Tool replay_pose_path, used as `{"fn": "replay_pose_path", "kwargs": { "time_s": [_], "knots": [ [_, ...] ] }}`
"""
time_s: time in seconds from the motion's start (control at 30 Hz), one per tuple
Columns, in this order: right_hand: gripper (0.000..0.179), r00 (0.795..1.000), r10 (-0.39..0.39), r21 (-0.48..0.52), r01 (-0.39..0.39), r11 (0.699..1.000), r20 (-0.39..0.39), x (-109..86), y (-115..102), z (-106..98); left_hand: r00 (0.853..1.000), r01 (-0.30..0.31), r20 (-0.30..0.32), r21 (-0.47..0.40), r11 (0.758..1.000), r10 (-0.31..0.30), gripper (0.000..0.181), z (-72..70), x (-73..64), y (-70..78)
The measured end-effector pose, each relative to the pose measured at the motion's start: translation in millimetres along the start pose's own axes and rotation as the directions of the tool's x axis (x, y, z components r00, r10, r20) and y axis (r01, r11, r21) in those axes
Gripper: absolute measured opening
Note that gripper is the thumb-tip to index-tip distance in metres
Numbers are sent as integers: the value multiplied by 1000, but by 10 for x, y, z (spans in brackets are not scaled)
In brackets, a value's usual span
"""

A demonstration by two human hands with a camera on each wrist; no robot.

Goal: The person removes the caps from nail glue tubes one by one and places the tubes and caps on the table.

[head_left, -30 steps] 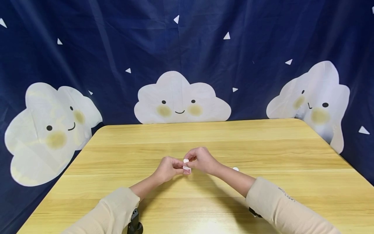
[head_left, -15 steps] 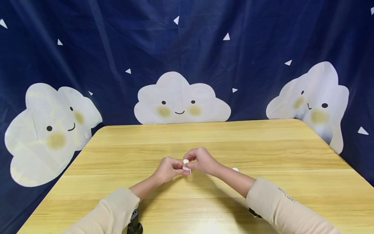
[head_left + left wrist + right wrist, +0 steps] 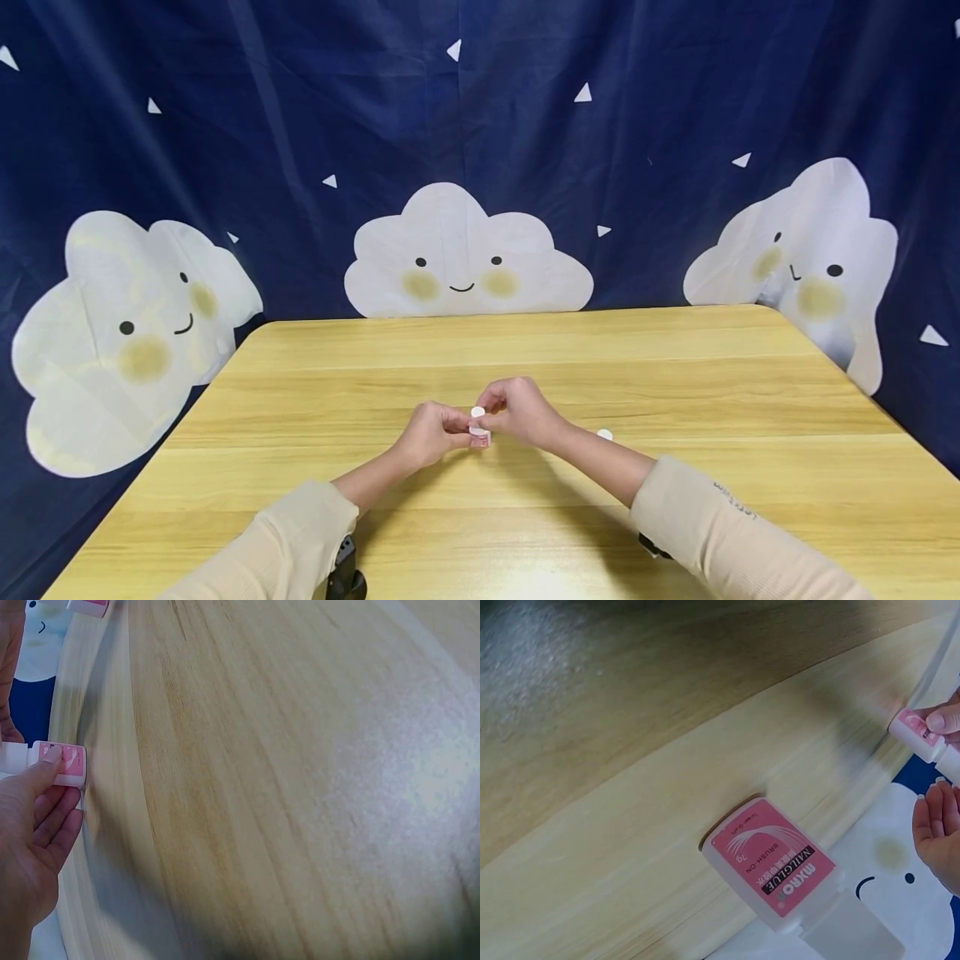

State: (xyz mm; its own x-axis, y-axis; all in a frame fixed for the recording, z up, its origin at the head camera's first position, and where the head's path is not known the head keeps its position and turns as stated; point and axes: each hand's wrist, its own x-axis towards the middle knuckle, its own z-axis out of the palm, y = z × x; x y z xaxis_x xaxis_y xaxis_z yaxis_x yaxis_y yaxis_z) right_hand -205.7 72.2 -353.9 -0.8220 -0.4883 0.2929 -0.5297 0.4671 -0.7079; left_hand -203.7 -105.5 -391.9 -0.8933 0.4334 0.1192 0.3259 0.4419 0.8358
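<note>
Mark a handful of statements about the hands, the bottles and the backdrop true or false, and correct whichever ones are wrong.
1. The left hand grips a small bottle. True.
2. The right hand is idle, away from the small bottle. False: it pinches the white cap of that bottle.
3. The second bottle has a pink label. True.
4. The second bottle lies on its side. False: it stands upright on the table.
5. The backdrop is plain red. False: it is dark blue, with smiling white clouds and small white triangles.
</note>
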Motion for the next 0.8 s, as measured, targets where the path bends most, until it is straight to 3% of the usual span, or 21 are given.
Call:
{"fn": "replay_pose_path", "kwargs": {
  "time_s": [0.8],
  "knots": [
    [6,996,-2,37,-1,999,84,15,-20,-42,1000,-20,3,-24,999,21,14,7,14,-7]
  ]
}}
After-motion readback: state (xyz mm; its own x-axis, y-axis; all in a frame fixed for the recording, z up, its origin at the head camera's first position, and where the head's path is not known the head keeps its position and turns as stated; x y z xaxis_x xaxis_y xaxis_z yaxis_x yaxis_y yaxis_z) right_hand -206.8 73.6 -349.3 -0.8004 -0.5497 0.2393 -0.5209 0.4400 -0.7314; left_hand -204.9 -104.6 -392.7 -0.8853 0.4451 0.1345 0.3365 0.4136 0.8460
